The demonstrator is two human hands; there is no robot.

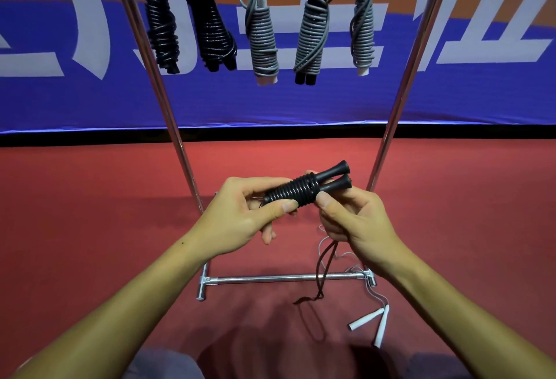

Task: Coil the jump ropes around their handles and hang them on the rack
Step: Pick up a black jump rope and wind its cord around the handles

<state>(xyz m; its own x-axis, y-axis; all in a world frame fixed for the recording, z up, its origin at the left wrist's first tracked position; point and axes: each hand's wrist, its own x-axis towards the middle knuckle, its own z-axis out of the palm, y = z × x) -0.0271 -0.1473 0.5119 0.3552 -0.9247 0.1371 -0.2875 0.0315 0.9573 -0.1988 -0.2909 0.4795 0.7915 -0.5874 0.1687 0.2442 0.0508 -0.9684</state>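
Basically both hands held the black jump rope (304, 189) at frame centre, handles paired so the coils kept them together. Left hand (240, 213) had its grip closed round the wound end, steadying it; right hand (355, 216) pinched near the last coil, probably keeping tension, with the loose tail (326, 267) dropping toward 6 o'clock. Five coiled ropes (261, 32) hung at 12 o'clock on the rack (391, 126). White rope (380, 323) lay on the floor at 5 o'clock, uncoiled.

five coiled ropes (261, 29) hung in a row on rack (394, 120); below and nearer, handles (304, 189) between both hands; loose rope (377, 323) on floor (90, 198), right.
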